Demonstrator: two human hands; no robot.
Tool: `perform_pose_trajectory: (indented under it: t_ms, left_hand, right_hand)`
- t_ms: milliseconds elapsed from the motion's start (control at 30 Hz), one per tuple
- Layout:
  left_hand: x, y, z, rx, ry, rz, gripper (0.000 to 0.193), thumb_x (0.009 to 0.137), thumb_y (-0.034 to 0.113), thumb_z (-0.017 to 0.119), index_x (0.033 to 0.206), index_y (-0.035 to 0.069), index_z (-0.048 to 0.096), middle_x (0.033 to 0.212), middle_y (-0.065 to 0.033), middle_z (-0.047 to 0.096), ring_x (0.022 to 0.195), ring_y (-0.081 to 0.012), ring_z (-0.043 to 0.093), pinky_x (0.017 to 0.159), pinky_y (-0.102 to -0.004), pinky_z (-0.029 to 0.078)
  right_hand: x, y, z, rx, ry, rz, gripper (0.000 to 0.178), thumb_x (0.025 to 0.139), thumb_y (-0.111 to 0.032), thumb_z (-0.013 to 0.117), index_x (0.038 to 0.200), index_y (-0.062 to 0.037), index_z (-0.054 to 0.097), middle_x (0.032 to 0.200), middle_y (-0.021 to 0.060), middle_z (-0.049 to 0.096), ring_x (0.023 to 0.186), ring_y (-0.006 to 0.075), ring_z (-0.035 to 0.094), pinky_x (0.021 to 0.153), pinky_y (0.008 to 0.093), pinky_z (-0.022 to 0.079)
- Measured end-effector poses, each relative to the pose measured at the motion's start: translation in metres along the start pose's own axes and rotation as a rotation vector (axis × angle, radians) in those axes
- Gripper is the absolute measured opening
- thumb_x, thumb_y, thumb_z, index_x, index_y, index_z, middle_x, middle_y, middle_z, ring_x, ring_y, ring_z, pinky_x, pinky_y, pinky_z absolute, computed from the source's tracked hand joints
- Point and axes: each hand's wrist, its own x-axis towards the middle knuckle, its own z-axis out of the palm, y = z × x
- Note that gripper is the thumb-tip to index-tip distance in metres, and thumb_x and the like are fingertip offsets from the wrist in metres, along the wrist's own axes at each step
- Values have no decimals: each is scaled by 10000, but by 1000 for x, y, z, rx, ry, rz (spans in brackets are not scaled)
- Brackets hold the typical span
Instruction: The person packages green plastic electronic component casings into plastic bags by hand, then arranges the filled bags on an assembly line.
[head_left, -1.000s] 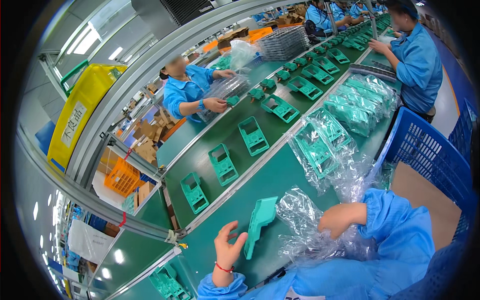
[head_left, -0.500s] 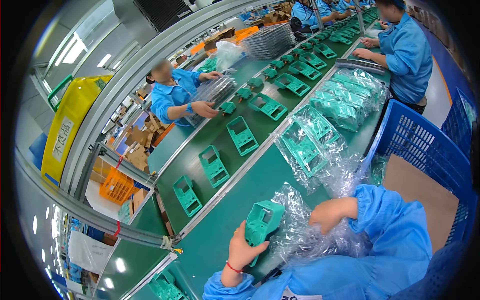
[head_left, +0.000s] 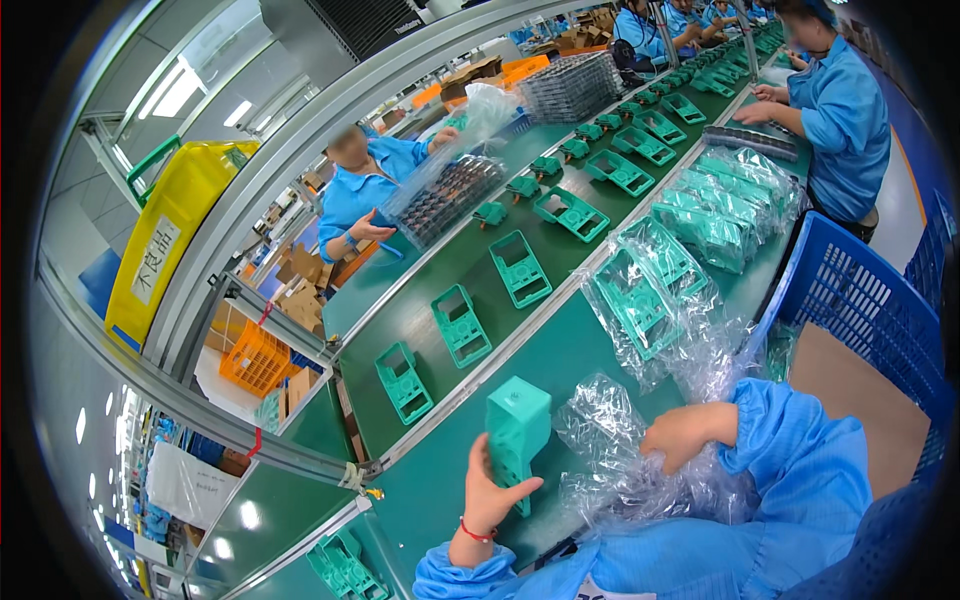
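A green plastic housing [head_left: 519,412] stands tilted in my left hand [head_left: 489,497], with the thumb on one side and the fingers on the other. Its closed end is up and its side faces me. My right hand [head_left: 690,437] lies on crumpled clear plastic bags [head_left: 612,440] close to my body, fingers curled into the film. The fingertips are partly hidden, and the housing is apart from the bags. Just beyond, green housings wrapped in clear film [head_left: 650,300] lie on the bench.
A conveyor belt [head_left: 400,318] carries open green housings [head_left: 460,325] and smaller green parts [head_left: 489,213]. Across it, a co-worker [head_left: 375,185] holds a clear tray of parts [head_left: 445,198]. On the right are a blue crate [head_left: 850,290] with cardboard and another co-worker [head_left: 840,110]. A metal frame [head_left: 250,425] borders the left.
My left hand has turned the housing, so its closed end and side show instead of its open face. My right hand stays on the bags. The co-worker across has tilted the tray up.
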Motion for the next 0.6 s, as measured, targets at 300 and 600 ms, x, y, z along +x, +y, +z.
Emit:
perform_pose_trajectory:
  t_ms: [300, 600]
  left_hand:
    - [5, 2, -21, 1056, 373, 563, 962, 489, 155, 853, 1288, 28, 333, 1216, -154, 462, 1225, -356, 352, 1027, -437, 288]
    - [51, -2, -154, 782, 922, 364, 943, 523, 220, 848, 1275, -58, 350, 1197, -204, 467, 1087, -306, 486, 933, -377, 390]
  right_hand:
    - [2, 1, 1, 4, 38, -15, 411, 674, -243, 646, 1022, -28, 606, 897, 200, 632, 859, 363, 604, 734, 435, 470]
    - [7, 14, 8, 27, 41, -54, 372, 677, -260, 650, 971, -36, 611, 855, 188, 634, 822, 366, 601, 704, 443, 460]
